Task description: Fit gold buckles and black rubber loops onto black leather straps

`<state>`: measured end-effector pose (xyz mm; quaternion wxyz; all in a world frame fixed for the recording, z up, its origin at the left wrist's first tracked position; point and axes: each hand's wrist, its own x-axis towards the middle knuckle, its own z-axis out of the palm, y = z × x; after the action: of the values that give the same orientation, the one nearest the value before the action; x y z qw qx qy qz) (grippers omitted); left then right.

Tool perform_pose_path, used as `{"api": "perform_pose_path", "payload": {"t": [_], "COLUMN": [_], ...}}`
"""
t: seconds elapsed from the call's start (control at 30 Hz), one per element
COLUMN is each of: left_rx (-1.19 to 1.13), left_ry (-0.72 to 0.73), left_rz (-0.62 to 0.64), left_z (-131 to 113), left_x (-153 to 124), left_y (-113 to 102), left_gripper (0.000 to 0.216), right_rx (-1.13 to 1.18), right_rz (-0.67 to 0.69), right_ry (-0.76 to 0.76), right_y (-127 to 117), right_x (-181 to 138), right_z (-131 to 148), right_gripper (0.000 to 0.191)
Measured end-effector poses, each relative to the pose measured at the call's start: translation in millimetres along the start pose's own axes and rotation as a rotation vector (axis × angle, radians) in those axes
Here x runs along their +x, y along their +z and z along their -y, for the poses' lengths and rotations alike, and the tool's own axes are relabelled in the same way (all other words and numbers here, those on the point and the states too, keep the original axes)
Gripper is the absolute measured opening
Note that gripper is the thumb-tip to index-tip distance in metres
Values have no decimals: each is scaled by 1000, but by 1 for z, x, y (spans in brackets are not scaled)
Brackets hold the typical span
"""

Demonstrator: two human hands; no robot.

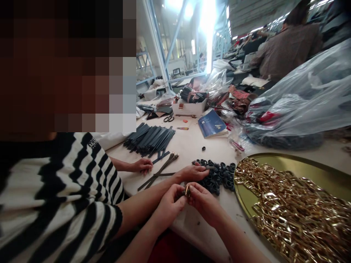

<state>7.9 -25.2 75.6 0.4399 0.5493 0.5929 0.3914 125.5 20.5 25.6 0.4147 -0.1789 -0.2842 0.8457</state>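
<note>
the wearer's two forearms are coming up from the bottom edge, meeting over the near rim of the pale desk (192, 146). the left hand (170, 203) and the right hand (203, 201) are pinching one small gold buckle (187, 190) between their fingertips; both grips are closed tight on it, thumbs and forefingers pressing from either side. the buckle is shiny metal, standing roughly upright with its long axis pointing up and away from the camera, though it is mostly hidden by the fingers.

just to the right, a round gold tray (307, 168) is carrying a heaped, glinting mass of gold buckles (290, 215), too many to count. between the tray and the hands, a pile of black rubbery loops (219, 175) is lying in a loose cluster; one stray loop (203, 148) is sitting apart, farther back.

a co-worker in a black-and-white striped shirt (55, 204) is sitting at left, one hand (192, 172) touching the loops, the other hand (142, 165) resting flat on the desk. two thin dark straps (160, 171) are lying crossed between those hands. behind them, a fanned bundle of dark flat strips (149, 138) is pointing toward the back right. a blue booklet (212, 124), scissors (169, 118) and a clear plastic bag (301, 102) are lying farther back.
</note>
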Motion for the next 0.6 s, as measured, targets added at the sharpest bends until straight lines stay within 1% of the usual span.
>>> {"api": "perform_pose_path", "payload": {"t": [0.1, 0.23, 0.3, 0.33, 0.37, 0.43, 0.5, 0.57, 0.6], "left_rx": [61, 202, 263, 275, 276, 262, 260, 252, 244], "left_ry": [61, 133, 146, 150, 148, 130, 103, 97, 100], "left_rz": [-62, -124, -153, -166, -177, -195, -198, -185, -179], "left_z": [-2, -4, -5, -4, -3, 0, 6, 14, 17], "left_x": [-4, -8, -7, -7, -6, -5, -2, 3, 7], "left_y": [3, 7, 8, 8, 7, 5, 1, -3, -4], "left_gripper": [17, 10, 8, 8, 9, 12, 15, 19, 21], "right_rx": [3, 11, -28, -74, -125, -163, -60, 97, 146], "right_rz": [-10, -23, -39, -63, -105, -239, -413, -565, -617], "right_ry": [-15, -10, -28, -63, -119, -279, -435, -528, -555], "right_y": [-2, 1, 3, 3, 3, -4, -18, -37, -44], "right_x": [1, 0, -1, -1, -1, 1, 4, 6, 6], "right_z": [1, 1, 1, 2, 4, 16, 36, 61, 73], "right_gripper": [23, 24, 24, 24, 24, 30, 38, 37, 33]}}
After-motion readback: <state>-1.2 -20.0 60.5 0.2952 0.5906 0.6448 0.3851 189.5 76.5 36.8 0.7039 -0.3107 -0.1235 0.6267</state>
